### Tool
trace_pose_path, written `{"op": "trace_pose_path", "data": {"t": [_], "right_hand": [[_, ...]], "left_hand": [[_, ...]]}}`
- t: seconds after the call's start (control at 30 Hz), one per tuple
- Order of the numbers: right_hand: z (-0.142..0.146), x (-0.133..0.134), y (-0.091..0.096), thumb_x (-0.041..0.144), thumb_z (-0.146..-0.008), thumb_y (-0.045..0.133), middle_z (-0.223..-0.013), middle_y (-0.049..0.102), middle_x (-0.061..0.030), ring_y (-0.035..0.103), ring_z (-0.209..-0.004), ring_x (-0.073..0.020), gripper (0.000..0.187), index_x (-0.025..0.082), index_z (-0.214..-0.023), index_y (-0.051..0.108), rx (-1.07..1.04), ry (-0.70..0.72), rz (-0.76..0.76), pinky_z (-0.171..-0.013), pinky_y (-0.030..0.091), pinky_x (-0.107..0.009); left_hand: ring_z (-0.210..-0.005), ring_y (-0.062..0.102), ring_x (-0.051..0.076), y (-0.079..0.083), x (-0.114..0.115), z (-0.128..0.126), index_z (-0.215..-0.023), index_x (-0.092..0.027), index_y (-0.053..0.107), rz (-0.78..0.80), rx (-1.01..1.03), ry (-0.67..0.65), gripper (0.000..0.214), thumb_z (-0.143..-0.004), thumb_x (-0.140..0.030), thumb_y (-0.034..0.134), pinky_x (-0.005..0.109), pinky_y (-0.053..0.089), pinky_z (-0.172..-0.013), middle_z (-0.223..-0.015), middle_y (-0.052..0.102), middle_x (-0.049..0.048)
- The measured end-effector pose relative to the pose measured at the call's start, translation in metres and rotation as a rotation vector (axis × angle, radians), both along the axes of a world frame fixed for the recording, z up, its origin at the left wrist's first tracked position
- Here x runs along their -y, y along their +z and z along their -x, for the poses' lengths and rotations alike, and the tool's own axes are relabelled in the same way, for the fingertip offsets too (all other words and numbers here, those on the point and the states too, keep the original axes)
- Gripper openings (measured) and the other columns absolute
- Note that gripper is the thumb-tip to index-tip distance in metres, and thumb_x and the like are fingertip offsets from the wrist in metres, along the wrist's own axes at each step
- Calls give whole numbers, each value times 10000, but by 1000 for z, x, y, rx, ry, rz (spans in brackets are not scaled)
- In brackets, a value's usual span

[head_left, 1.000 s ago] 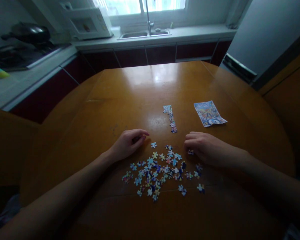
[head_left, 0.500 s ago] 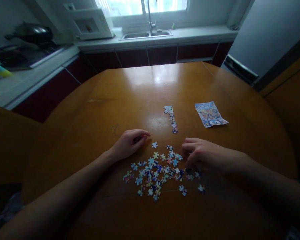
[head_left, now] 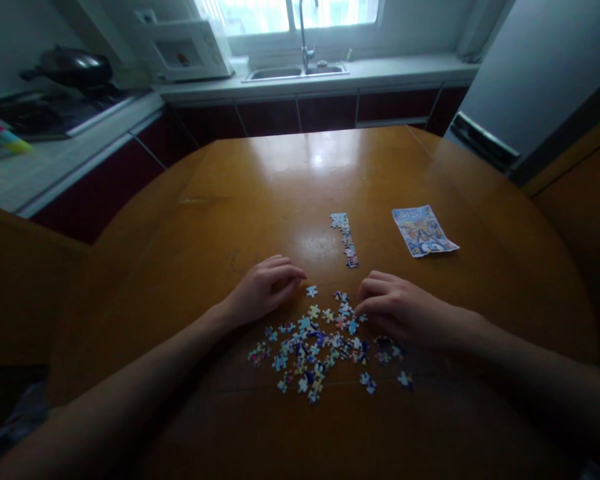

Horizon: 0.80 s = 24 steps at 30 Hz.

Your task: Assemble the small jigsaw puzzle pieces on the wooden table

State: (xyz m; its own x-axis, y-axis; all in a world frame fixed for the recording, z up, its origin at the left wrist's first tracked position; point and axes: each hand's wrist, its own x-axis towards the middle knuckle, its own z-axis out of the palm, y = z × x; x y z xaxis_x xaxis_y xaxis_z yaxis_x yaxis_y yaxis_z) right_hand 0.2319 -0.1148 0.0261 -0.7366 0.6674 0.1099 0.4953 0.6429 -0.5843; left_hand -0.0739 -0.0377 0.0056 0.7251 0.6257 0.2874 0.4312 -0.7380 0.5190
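Note:
My left hand [head_left: 267, 288] rests on the table behind the loose pieces. Its fingers are loosely bent, the thumb stands a little apart, and nothing shows in it. A pale blue jigsaw piece [head_left: 312, 291] lies just off its fingertips. My right hand [head_left: 399, 305] is at the right side of the pile of jigsaw pieces [head_left: 305, 350], fingers curled and thumb drawn in. Its fingertips partly cover a light blue piece [head_left: 363, 318]; whether they grip anything is hidden. Beyond both hands lies a joined strip of jigsaw [head_left: 349, 245], wider at its far end.
A creased picture sheet [head_left: 424, 231] lies at the right on the wooden table [head_left: 280, 173]. Single pieces [head_left: 368, 382] lie toward the near side. Past the table are a counter with a sink [head_left: 295, 72], a microwave [head_left: 185, 52], a pan on a stove [head_left: 75, 67] and a fridge [head_left: 535, 80].
My right hand has shifted left, its fingertips now over a light blue piece at the pile's edge. My left hand's fingers have come closer to its thumb. The view has tilted slightly.

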Motion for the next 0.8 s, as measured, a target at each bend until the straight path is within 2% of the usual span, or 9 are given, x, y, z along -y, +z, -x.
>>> {"op": "trace_pose_path", "data": {"t": [0.07, 0.17, 0.3, 0.4, 0.5, 0.7, 0.8], "right_hand": [[2, -1, -4, 111, -939, 546, -937, 627, -68, 526, -893, -190, 209, 195, -982, 733, -38, -53, -17, -787, 445, -325], [3, -3, -8, 145, -962, 531, -919, 631, -69, 529, -880, -191, 205, 190, -963, 731, -97, -121, -33, -764, 445, -323], [2, -6, -11, 84, -924, 530, -930, 646, -64, 539, -906, -194, 227, 190, -978, 724, -171, -169, -61, -788, 453, -329], [1, -7, -12, 53, -906, 514, -933, 657, -62, 545, -919, -198, 260, 195, -982, 718, -192, -195, -71, -813, 458, -345], [2, -7, -12, 50, -903, 515, -937, 664, -60, 551, -921, -198, 259, 198, -975, 716, -189, -208, -65, -822, 462, -355], [3, -9, -11, 34, -883, 531, -942, 672, -56, 563, -920, -195, 261, 205, -946, 718, -185, -221, -47, -830, 472, -356], [3, -9, -11, 13, -861, 532, -944, 670, -61, 561, -925, -202, 284, 203, -955, 721, -180, -239, -52, -828, 477, -361]], "left_hand": [[-856, 560, 167, 7, 11, -7, -982, -212, 736, -58, -11, -32, 138, -962, -270, 612, 309, 473, -785, -900, 663, 55], [-896, 524, 186, 12, 32, -18, -1022, -247, 756, -85, -27, -8, 153, -927, -344, 687, 323, 462, -795, -938, 632, 58], [-904, 503, 202, 8, 49, -27, -1044, -289, 769, -42, -84, 29, 268, -874, -490, 721, 333, 455, -780, -944, 600, 54], [-909, 501, 208, 3, 52, -30, -999, -301, 783, -23, -110, 61, 267, -843, -515, 744, 340, 450, -779, -945, 594, 50], [-904, 501, 211, 1, 54, -32, -955, -298, 790, 2, -119, 83, 214, -836, -473, 767, 345, 449, -777, -933, 591, 48], [-947, 510, 210, -2, 56, -35, -933, -271, 773, 87, -67, 106, 104, -831, -249, 769, 345, 465, -820, -968, 593, 45], [-974, 520, 210, -2, 56, -34, -920, -246, 748, 120, -45, 87, 85, -838, -224, 757, 350, 463, -849, -1002, 616, 42]]}}
